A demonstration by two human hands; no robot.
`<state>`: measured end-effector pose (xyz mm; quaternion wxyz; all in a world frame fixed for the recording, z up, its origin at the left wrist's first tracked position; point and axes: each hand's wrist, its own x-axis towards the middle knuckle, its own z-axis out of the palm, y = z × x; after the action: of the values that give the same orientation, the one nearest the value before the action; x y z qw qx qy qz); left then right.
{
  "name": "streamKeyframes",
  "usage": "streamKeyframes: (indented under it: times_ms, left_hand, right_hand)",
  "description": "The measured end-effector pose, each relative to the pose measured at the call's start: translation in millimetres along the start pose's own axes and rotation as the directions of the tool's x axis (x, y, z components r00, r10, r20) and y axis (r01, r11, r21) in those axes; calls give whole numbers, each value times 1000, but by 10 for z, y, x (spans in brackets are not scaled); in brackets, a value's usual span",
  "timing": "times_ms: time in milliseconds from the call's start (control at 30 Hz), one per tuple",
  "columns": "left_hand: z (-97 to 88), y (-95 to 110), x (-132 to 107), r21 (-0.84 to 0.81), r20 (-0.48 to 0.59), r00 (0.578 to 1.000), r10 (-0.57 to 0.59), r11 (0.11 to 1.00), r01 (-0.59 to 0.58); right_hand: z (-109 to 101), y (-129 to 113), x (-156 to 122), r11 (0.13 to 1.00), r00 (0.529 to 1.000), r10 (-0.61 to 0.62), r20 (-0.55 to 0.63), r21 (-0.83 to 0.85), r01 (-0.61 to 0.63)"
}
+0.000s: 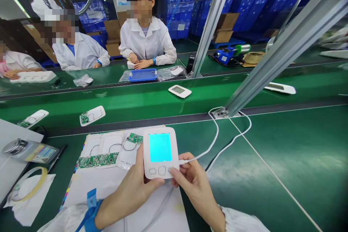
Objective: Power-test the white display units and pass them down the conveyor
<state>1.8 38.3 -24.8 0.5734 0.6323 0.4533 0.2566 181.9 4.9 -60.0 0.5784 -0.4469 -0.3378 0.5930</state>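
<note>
A white device with a lit cyan screen [160, 147] and several outlined buttons is held up, its face toward me. My left hand [130, 185] grips its left side and lower edge, thumb in front. At the lower right corner, my right hand [194, 181] has its thumb on the rightmost button and its fingers curled beside and behind the edge. A white cable [199, 155] plugs into the device's right side, just above that thumb. Beyond my left hand, opened white housings with green circuit boards [100, 159] lie on a white paper sheet [95, 185].
A green conveyor belt [136, 103] crosses ahead, carrying white housings, one with a grey screen [179, 91]. A metal post [272, 54] rises at the right. On the left are a tape roll [43, 177] and a clear pump bottle [32, 152]. Several co-workers in white coats sit opposite.
</note>
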Motion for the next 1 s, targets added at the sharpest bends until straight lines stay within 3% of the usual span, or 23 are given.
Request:
streamKeyframes:
  times_ms: [200,1000]
  left_hand:
    - [-8,13,-1,37,-16,999,-51,998,52]
    - [-4,21,1,28,-11,999,-38,999,38]
  right_hand:
    - [-7,-2,-2,1000,1000,12,-6,3,-12]
    - [-20,15,-10,1000,1000,-10,10,17,9]
